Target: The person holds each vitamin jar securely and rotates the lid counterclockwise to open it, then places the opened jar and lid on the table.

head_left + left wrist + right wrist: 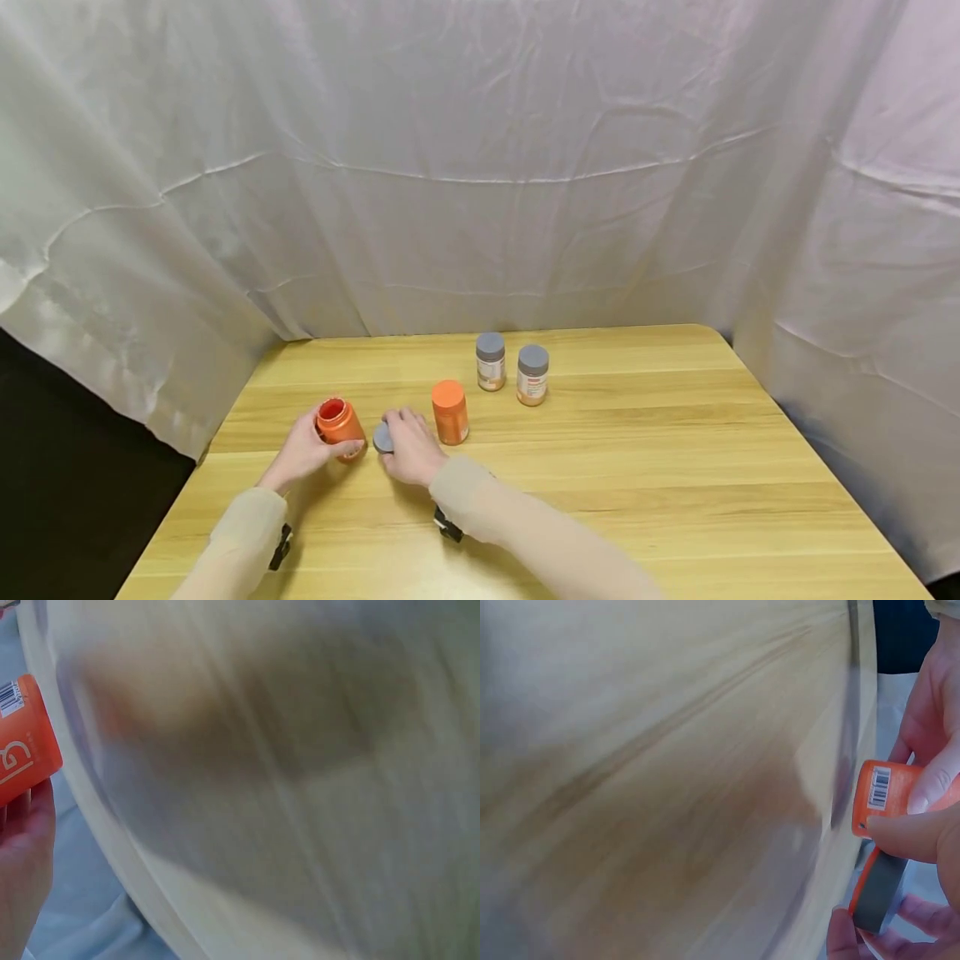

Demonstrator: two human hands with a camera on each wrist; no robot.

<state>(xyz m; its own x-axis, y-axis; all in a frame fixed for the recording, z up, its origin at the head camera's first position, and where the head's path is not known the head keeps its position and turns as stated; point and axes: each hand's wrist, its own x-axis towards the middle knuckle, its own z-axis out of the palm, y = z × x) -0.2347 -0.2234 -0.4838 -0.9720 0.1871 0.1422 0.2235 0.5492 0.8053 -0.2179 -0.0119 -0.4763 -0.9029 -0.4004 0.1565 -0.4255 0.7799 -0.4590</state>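
Observation:
My left hand [309,454] grips an orange jar [343,427] whose mouth is uncovered, showing a red inside. Its barcode faces the camera in the left wrist view, where the jar [26,742] enters from the left edge. Just to the right, my right hand [414,450] holds a grey lid [383,438] between thumb and fingers. Seen from the right wrist, this lid [880,892] has a dark side and an orange edge, close beside the jar [885,787]. Whether lid and jar touch is hard to tell.
Right of my right hand stands an orange jar with an orange lid [450,412]. Farther back are two white-labelled jars with grey lids, one at left [491,362] and one at right [532,375]. Pale curtains [480,233] hang behind the wooden table [637,467].

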